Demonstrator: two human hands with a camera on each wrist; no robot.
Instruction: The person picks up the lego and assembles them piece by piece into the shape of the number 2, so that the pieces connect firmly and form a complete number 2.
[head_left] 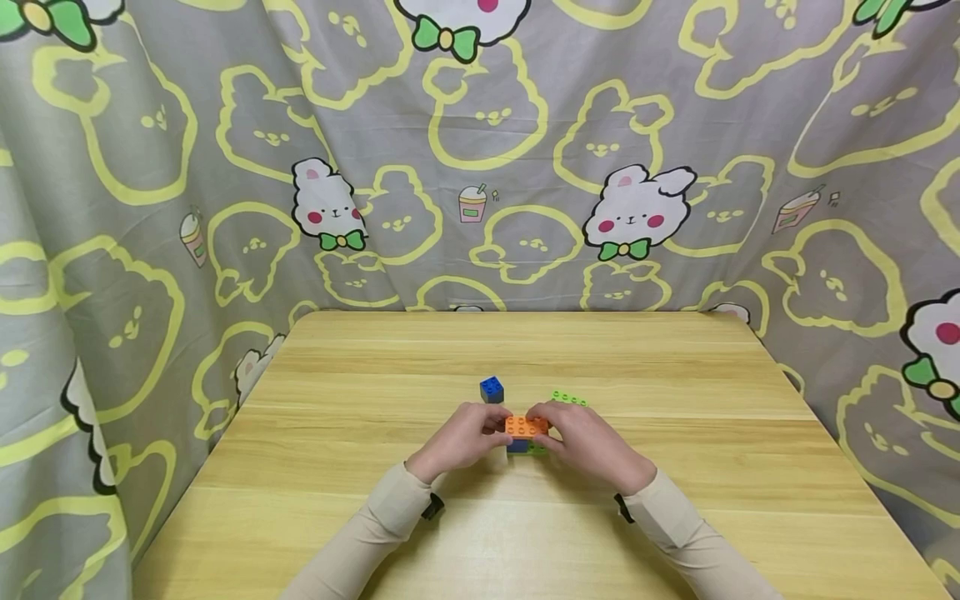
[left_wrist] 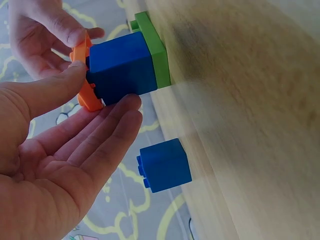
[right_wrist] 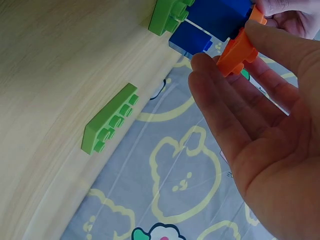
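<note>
An orange toy building brick (head_left: pixel 523 427) with studs on top is held at its two ends by both hands. My left hand (head_left: pixel 465 437) pinches the left end between thumb and fingers, and my right hand (head_left: pixel 592 440) pinches the right end. Directly below it stands a blue brick (left_wrist: pixel 122 67), fixed on a flat green brick (left_wrist: pixel 154 52) that lies on the table. In the left wrist view the orange brick sits slightly aslant against the blue brick's studs. From the right wrist, the orange brick juts out past the blue one.
A loose blue brick (head_left: pixel 491 389) stands on the wooden table (head_left: pixel 375 350) just beyond the left hand. Another flat green brick (right_wrist: pixel 110 120) lies beyond the right hand, partly hidden by it in the head view. A patterned curtain (head_left: pixel 525 125) hangs behind the table and along its sides.
</note>
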